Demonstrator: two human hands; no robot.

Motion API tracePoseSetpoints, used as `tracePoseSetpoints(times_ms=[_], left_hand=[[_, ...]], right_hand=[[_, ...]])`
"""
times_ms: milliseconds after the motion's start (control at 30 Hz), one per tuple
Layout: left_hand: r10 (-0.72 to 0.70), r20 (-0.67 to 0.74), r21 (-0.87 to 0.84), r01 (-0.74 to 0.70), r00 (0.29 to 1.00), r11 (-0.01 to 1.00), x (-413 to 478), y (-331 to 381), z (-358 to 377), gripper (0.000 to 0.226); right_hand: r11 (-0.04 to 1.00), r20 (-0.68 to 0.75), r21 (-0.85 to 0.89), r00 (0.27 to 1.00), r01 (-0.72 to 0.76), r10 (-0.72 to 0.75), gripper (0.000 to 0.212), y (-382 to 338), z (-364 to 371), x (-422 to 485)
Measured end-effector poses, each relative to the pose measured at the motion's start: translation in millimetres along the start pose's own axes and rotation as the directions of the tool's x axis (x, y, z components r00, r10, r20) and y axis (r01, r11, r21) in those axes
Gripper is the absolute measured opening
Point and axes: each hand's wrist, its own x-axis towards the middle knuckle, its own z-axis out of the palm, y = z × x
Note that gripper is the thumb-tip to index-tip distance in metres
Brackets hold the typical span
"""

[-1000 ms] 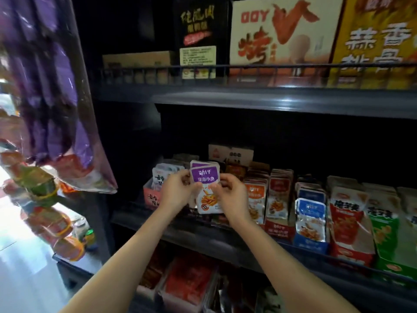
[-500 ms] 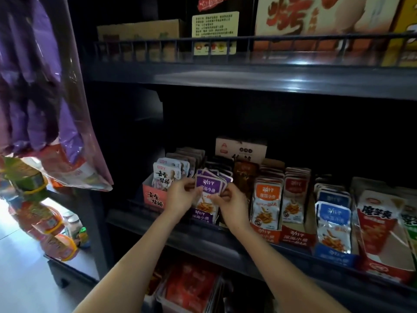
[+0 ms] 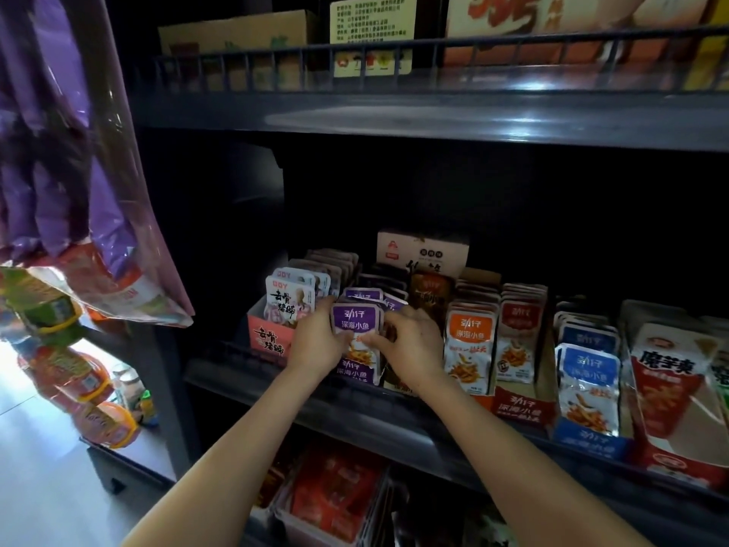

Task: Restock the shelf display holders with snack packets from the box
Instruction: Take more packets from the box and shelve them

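A purple bag hangs left of a brown carton.

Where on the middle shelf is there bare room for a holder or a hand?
Bare shelf shows at the far left, beside the pink holder. Headroom is open above the packets. From the purple packets, held by the left hand and right hand, to the blue packets, holders stand packed.

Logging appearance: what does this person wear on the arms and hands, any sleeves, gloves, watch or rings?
Nothing worn shows. The left hand and right hand are ungloved, with no ring visible. The left forearm and right forearm are uncovered down to the picture's edge: no sleeve, watch or bracelet.
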Motion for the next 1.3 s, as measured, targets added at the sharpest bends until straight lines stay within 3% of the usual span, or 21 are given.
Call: tracePoseSetpoints(times_ms=[100,267,400,667,900,1300], left_hand=[[-0.045,-0.029,-0.025,0.044,0.999,0.999,0.9,3.8,2.4,0.065],[-0.064,-0.018,-0.039,0.063,0.998,0.997,5.7,8.5,8.7,0.049],[-0.052,0.038,-0.078,0.054,0.998,0.995,6.5,8.8,9.5,0.07],[-0.034,0.121,-0.068,0.042,0.992,0.997,8.0,13.0,4.4,0.072],[-0.058,0.085,-0.085,0.065,0.995,0.994,0.4,21.5,-2.7,0.075],[-0.086,-0.066,0.074,0.09,0.994,0.993,-22.9,48.7,-23.8,0.067]], right_hand=[[0.995,-0.052,0.064,0.995,-0.082,0.085,0.039,-2.4,-0.3,-0.4],[0.972,-0.162,0.148,0.965,-0.185,0.208,0.045,-1.5,5.1,-1.1],[0.975,-0.033,0.158,0.986,-0.156,0.163,0.04,-3.9,9.2,3.7],[0.991,0.191,0.1,0.98,-0.083,0.063,0.055,5.6,-11.9,6.6],[0.965,0.19,0.232,0.978,-0.126,0.082,0.057,-0.7,-30.1,-11.0],[0.94,0.153,0.306,0.982,-0.152,0.109,0.049,2.9,-78.6,-67.1]])
